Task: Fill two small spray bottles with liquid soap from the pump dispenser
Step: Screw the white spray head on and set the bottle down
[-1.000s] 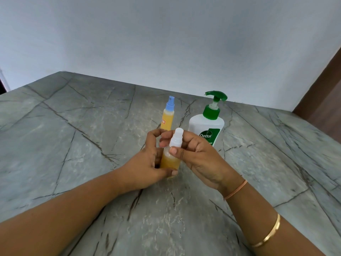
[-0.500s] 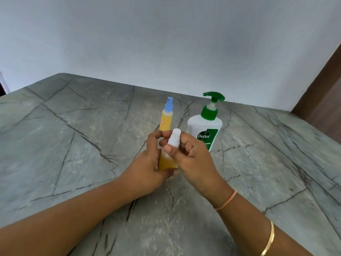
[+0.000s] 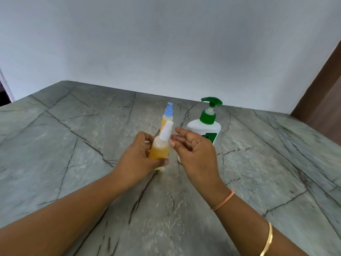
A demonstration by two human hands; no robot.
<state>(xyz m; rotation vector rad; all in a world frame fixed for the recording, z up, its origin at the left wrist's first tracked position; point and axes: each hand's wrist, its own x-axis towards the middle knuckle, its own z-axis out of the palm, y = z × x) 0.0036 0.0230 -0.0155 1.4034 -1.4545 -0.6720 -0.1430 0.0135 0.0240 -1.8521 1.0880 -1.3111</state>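
My left hand (image 3: 137, 157) grips a small spray bottle with a white sprayer top (image 3: 160, 145), holding it above the table with amber soap inside. My right hand (image 3: 195, 152) hovers just right of that sprayer top, fingers loosely curled, holding nothing. Behind stands a second small spray bottle with a blue sprayer top (image 3: 168, 115), also amber inside, upright on the table. To its right stands the white pump dispenser with a green pump head (image 3: 207, 124), partly hidden by my right hand.
Everything sits on a grey marble-patterned table (image 3: 73, 145) against a pale wall. A brown wooden panel (image 3: 321, 100) rises at the far right. A small pale object (image 3: 179, 158) peeks out on the table beside my right hand.
My right hand has let go of the white sprayer top and drawn slightly right. The left hand has tilted the bottle and keeps holding it.
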